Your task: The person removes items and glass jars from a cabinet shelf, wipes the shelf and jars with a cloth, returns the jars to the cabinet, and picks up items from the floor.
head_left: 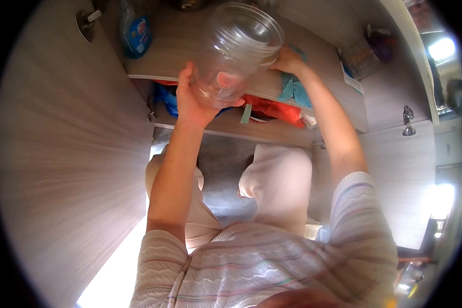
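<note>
A large clear plastic jar (223, 64) with a ribbed, wide mouth and a small red label is tilted over the cabinet shelf. My left hand (195, 102) grips its lower end, thumb up along the side and fingers around the base. Beside the jar's mouth, my right hand (288, 60) is closed around a teal cloth (294, 90). Part of the cloth hangs below the wrist, and a bit shows above the hand. The jar hides some of the right fingertips.
On the shelf (174, 43), a blue-labelled bottle (136, 33) stands left and a purple-lidded jar (362, 56) right. Red plastic bags (277, 109) and a blue bag (167, 98) fill the lower level. Open cabinet doors flank me, the left door (72, 128) close to my left arm.
</note>
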Demonstrator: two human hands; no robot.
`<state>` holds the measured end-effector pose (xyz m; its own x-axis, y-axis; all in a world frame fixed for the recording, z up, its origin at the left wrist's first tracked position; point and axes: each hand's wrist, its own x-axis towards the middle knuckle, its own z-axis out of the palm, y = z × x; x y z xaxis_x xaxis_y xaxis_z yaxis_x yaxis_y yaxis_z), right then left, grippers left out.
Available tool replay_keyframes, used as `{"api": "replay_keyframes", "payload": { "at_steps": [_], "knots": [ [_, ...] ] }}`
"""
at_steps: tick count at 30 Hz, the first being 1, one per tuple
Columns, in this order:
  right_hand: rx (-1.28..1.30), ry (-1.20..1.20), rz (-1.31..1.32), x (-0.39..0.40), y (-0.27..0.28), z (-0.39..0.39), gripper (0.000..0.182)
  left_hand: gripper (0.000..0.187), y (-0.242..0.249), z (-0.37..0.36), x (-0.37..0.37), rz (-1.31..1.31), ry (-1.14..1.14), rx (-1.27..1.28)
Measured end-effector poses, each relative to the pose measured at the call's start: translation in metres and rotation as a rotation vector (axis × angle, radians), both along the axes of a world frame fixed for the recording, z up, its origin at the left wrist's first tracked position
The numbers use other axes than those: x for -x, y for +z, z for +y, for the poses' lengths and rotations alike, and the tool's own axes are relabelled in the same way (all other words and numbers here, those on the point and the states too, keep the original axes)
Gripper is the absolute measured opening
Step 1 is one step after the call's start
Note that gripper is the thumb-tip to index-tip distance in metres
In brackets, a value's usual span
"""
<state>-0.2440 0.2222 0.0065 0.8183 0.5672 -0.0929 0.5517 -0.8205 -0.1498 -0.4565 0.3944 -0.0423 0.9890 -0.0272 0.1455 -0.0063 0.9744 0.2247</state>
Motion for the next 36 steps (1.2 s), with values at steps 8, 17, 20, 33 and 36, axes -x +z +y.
{"api": "replay_keyframes", "payload": {
  "at_steps": [8, 17, 20, 33, 36],
  "knots": [
    [-1.088, 0.248, 0.614, 0.018, 0.097, -0.026, 0.069, 0.079, -0.003, 0.002, 0.001, 0.115, 0.028, -0.053],
    [-0.766, 0.641, 0.67, 0.093, 0.141, 0.006, 0.084, 0.078, -0.001, -0.012, -0.002, 0.157, -0.053, -0.071],
    [-0.714, 0.678, 0.646, 0.096, 0.146, 0.006, 0.082, 0.078, -0.001, -0.01, -0.002, 0.156, -0.069, -0.094],
    [-0.479, 0.827, 0.13, 0.116, 0.153, 0.013, 0.06, 0.071, 0.005, -0.015, -0.001, 0.179, -0.041, -0.184],
    [-0.555, 0.786, -0.05, 0.116, 0.122, 0.016, 0.062, 0.067, 0.007, -0.015, 0.002, 0.19, -0.003, -0.2]
  ]
}}
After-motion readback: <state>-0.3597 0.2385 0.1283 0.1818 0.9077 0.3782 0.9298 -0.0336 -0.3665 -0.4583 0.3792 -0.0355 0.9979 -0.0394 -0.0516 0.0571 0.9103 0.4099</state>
